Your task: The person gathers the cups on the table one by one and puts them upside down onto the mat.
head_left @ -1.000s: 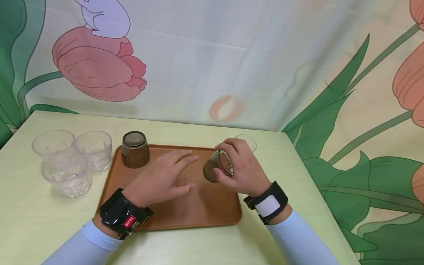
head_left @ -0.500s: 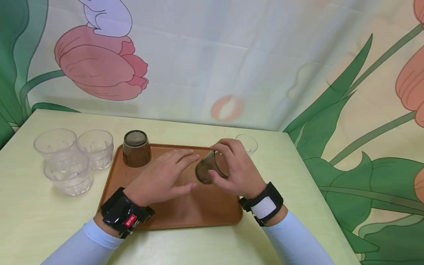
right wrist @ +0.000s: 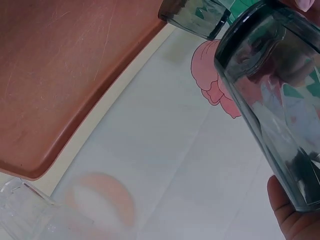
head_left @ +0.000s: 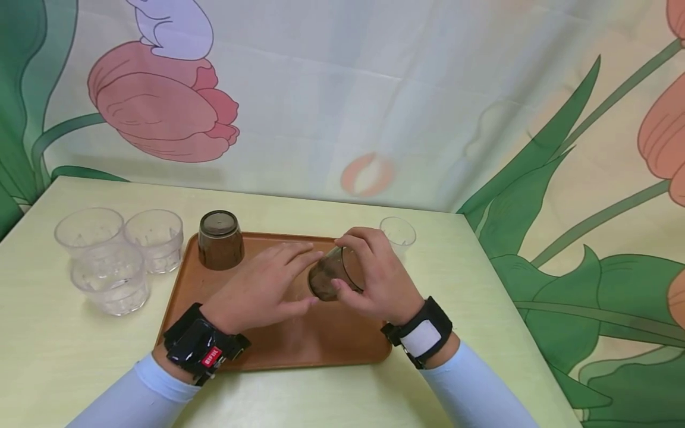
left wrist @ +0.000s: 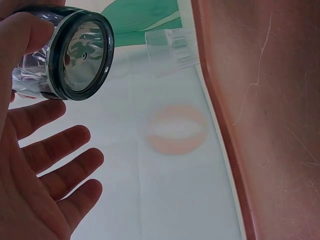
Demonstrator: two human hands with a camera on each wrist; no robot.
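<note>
In the head view a smoky grey glass (head_left: 326, 276) is held above the brown tray (head_left: 299, 345), tilted with its base toward the left. My right hand (head_left: 382, 276) grips it near the rim, thumb in front and fingers over the top. My left hand (head_left: 262, 285) is held above the tray with its fingers extended, close to the glass's base. The left wrist view shows the base of that glass (left wrist: 82, 57) by the left thumb; whether they touch I cannot tell. A second smoky glass (head_left: 220, 244) stands upside down at the tray's back left corner.
Left of the tray, three clear glasses (head_left: 155, 244) stand close together, rims up. Another clear glass (head_left: 398, 232) is behind the tray at the right, partly hidden by the right hand. A printed curtain (head_left: 321, 107) hangs behind the table.
My right hand has moved left with the tilted smoky glass, bringing its base nearer to the left hand. The left hand has hardly moved.
</note>
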